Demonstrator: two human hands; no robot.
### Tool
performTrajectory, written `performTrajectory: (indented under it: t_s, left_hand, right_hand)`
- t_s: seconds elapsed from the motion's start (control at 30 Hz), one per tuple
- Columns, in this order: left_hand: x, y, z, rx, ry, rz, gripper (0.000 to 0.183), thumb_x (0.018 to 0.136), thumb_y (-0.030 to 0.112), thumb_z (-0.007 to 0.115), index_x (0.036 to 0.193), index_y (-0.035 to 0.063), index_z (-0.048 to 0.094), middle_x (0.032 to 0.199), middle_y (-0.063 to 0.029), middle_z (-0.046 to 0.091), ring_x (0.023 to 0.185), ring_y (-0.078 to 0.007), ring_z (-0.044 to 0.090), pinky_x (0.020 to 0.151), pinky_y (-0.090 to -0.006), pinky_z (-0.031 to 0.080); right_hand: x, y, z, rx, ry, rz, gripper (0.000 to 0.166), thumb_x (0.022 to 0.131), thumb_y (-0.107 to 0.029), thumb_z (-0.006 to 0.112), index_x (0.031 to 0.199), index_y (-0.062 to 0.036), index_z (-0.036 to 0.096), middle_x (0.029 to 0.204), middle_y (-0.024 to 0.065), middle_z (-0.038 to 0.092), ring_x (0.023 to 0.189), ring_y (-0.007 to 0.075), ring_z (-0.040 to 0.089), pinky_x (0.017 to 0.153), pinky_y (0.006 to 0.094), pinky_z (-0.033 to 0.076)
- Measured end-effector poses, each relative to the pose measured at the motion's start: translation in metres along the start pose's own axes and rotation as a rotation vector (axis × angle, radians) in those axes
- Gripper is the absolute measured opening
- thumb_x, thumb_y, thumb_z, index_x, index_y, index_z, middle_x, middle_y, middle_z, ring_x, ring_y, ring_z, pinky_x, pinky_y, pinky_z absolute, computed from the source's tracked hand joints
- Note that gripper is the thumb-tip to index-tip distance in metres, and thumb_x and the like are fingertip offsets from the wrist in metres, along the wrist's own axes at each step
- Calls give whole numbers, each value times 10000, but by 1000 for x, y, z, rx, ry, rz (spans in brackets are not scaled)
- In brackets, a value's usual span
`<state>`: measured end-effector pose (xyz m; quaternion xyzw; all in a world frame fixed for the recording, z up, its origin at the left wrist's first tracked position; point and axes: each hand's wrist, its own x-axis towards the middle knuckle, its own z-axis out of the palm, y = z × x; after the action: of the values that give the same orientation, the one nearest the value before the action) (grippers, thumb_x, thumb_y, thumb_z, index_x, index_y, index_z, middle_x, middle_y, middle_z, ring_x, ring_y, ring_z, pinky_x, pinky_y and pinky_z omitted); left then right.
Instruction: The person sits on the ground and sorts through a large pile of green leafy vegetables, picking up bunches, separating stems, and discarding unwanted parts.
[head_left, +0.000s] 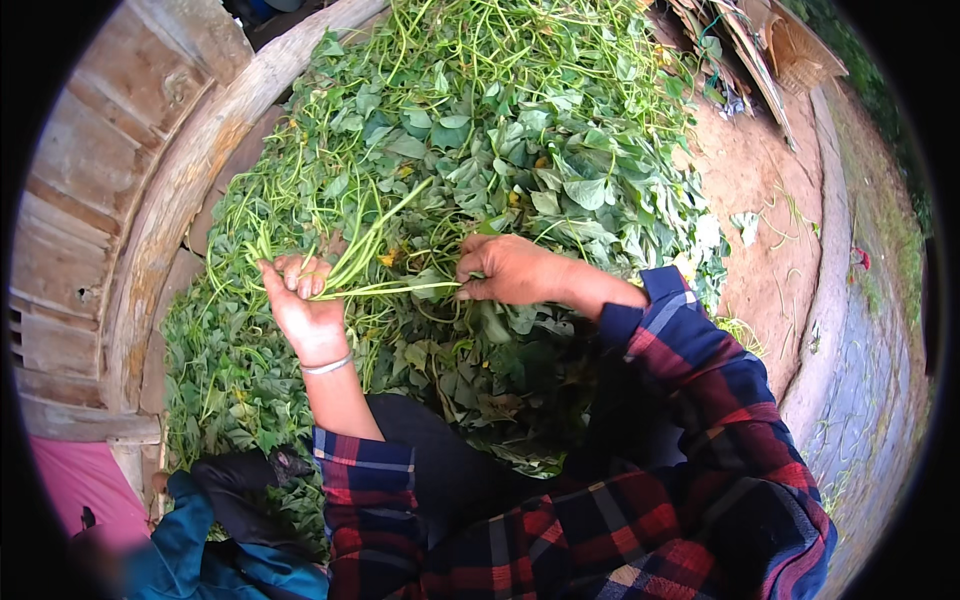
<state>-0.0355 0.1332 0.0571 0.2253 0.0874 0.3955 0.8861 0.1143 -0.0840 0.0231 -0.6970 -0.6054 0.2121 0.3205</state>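
Observation:
My left hand (300, 300), with a metal bangle (328, 365) at the wrist, is closed around a bundle of thin green stems (364, 255). The stems fan out on both sides of the fist. To its right, my right hand (510, 268) pinches the end of a stem (397, 288) that stretches across from the bundle. Some leaf shows at the right fingertips. Beneath both hands spreads a large heap of leafy green vines (450, 142), with a few yellowed leaves among the green. Shadow darkens the leaves nearest my lap.
A wooden plank wall (82, 225) and a curved log beam (172, 180) border the left. At lower left sits another person in a teal sleeve (191, 525). Bare earth (750, 172), a log edge (829, 247) and a woven basket (799, 56) lie to the right.

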Motion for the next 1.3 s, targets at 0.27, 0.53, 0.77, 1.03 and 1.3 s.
performTrajectory:
  t_s: [0.27, 0.53, 0.77, 1.03, 1.3]
  left_hand:
    - [10, 16, -12, -55, -17, 23, 350, 970, 384, 372, 740, 126, 431, 523, 58, 308, 446, -77, 240, 453, -226, 264]
    - [8, 8, -9, -33, 2, 36, 346, 972, 373, 371, 745, 118, 430, 533, 45, 315, 448, -78, 240, 438, -222, 253]
    - [0, 7, 0, 16, -23, 23, 318, 969, 351, 391, 764, 112, 435, 538, 44, 324, 444, -70, 253, 430, -213, 254]
    - [6, 13, -8, -146, -98, -24, 349, 974, 346, 370, 733, 101, 427, 538, 42, 317, 450, -79, 266, 438, -219, 271]
    - [-3, -17, 1, -271, -93, -190, 376, 985, 328, 333, 715, 84, 429, 545, 34, 348, 444, -83, 288, 428, -218, 275]
  right_hand:
    - [-22, 26, -48, 257, -212, 141, 276, 872, -295, 597, 951, -31, 618, 792, 74, 632, 751, 160, 559, 714, 302, 448]
    - [-24, 20, -51, 108, -180, 278, 235, 849, -218, 554, 945, -28, 653, 873, 76, 667, 816, 183, 613, 771, 307, 473]
    - [-8, -13, -22, -433, -346, 411, 300, 809, -331, 563, 930, -79, 671, 919, 125, 653, 901, 295, 620, 784, 389, 498]
    - [-22, 37, -43, -264, 177, 471, 170, 808, -226, 591, 902, -104, 665, 765, 77, 672, 728, 242, 652, 724, 372, 520]
    - [5, -18, 13, 474, 192, 135, 542, 822, -99, 633, 1320, -159, 426, 1150, 79, 595, 1025, 161, 556, 911, 304, 437]
